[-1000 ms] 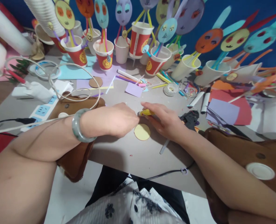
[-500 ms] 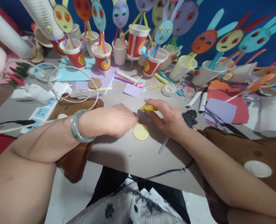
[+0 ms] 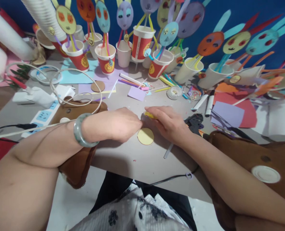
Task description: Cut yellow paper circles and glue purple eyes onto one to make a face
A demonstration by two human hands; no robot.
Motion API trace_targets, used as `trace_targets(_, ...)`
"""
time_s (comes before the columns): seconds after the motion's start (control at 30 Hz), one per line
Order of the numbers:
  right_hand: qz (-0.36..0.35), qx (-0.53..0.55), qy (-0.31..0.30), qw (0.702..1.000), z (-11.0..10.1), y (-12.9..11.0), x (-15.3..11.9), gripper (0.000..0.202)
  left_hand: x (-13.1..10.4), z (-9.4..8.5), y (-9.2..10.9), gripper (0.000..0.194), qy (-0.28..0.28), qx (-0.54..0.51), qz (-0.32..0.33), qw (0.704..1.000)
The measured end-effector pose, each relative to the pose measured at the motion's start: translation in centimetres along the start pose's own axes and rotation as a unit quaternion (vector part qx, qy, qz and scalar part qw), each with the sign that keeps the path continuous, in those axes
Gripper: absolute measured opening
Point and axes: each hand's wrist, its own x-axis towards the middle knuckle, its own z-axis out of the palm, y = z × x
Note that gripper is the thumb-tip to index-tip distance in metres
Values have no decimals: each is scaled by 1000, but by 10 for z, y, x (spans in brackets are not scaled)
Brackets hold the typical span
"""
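Note:
Just left of a pale yellow disc (image 3: 145, 136) on the grey table, my left hand (image 3: 126, 124) is closed with its fingertips pointing right; what it holds, if anything, is hidden. Beyond the disc and to its right, my right hand (image 3: 167, 122) grips a small yellow object (image 3: 150, 115), which pokes out between thumb and fingers. The two hands are apart by a small gap. A thin grey strip (image 3: 168, 151) lies below my right hand.
Paper cups (image 3: 105, 57) bearing paper faces line the back. A white cable (image 3: 101, 93) loops over a power strip (image 3: 44, 115) at left. Brown cushions (image 3: 253, 166) flank the table. A black tool (image 3: 194, 123) and coloured paper (image 3: 245, 104) lie at right.
My right hand has turned and its fingers have closed further around the yellow object, covering more of it. My left hand has barely moved.

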Motion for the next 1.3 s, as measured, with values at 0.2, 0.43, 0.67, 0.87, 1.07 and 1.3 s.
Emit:
trace_targets(0.2, 5, 36, -6, 999, 0, -2, 1, 44, 0, 2, -1, 29, 7, 1, 9, 1000)
trace_targets(0.43, -25, -17, 5, 1000, 0, -3, 4, 40, -2, 1, 0, 30, 10, 3, 6, 1000)
trace_targets(0.67, -9, 7, 5, 1000, -6, -2, 3, 42, 0, 2, -1, 30, 16, -4, 6, 1000)
trace_targets(0.87, -20, 23, -46, 998, -8, 0, 2, 36, 0, 2, -2, 34, 5, -6, 9, 1000)
trace_targets(1.07, -22, 1, -19, 1000, -12, 1, 2, 38, -2, 0, -1, 36, 7, -6, 12, 1000)
trace_targets(1.3, -35, -10, -48, 998, -14, 1, 3, 30, 0, 1, -1, 33, 5, 2, 7, 1000)
